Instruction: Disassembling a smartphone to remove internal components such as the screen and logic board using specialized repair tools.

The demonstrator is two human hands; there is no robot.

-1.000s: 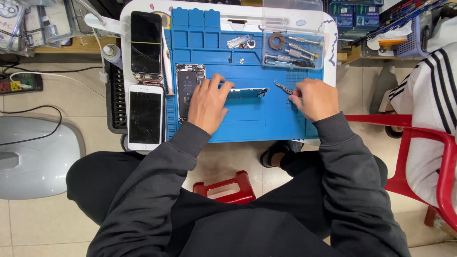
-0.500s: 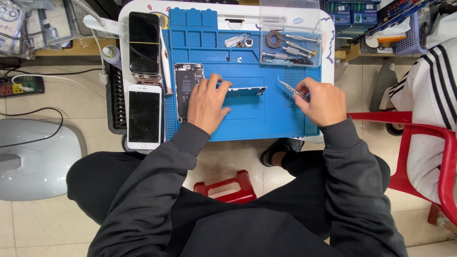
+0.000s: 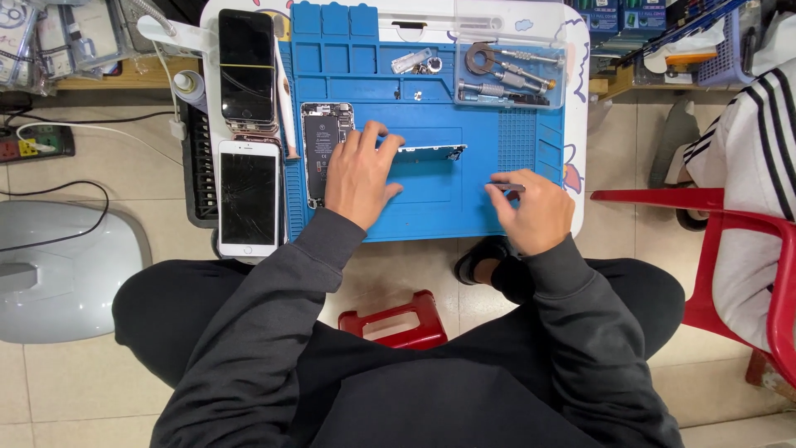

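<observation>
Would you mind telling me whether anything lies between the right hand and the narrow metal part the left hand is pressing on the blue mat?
Nothing visible does. Between the right hand, which pinches a thin tool, and the narrow metal part under the left hand fingertips, only bare blue mat shows. The clear tool tray sits farther back, out of that path.
</observation>
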